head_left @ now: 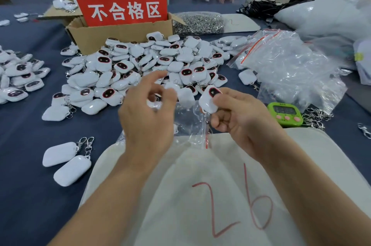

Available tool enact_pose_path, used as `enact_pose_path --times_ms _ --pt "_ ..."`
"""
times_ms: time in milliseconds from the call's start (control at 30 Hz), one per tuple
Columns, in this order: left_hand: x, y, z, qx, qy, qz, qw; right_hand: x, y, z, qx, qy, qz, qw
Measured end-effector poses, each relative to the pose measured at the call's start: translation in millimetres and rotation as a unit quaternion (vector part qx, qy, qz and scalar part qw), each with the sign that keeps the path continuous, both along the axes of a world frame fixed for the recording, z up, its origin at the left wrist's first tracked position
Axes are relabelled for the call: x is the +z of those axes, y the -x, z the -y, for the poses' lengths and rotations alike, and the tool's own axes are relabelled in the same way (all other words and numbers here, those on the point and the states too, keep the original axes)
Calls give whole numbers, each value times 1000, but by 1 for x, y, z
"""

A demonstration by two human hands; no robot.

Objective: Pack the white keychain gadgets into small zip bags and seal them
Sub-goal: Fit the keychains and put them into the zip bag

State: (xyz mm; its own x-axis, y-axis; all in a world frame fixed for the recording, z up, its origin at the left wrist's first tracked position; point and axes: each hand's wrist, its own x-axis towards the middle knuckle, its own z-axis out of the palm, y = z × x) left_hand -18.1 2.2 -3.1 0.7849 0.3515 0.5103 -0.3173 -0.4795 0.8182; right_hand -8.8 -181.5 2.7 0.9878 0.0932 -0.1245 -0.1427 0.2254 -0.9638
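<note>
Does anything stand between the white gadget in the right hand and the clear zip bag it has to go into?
Nothing visible does. The white keychain gadget, pinched by the right hand, sits directly above the red-striped mouth of the small clear zip bag, with nothing between them. Whether that mouth is open is unclear.

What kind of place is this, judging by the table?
Probably a packing workshop or factory bench: a big pile of white keychain gadgets, a heap of empty zip bags, and a cardboard box with a red sign.
</note>
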Motion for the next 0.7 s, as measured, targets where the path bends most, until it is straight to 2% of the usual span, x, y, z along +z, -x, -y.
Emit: enact_pose_path --times_ms 100,200,433,700 --pt "-5 8 15 -66 -49 20 996 -1 4 -2 -1 69 49 996" --pt "-5 6 13 -110 -53 11 992 0 8 -4 -13 125 103 987" --pt "-3 1 15 -209 70 -48 974 5 13 -12 -8 75 129 989" --pt "-2 1 17 -227 72 -40 970 4 12 -11 -26 119 123 985"
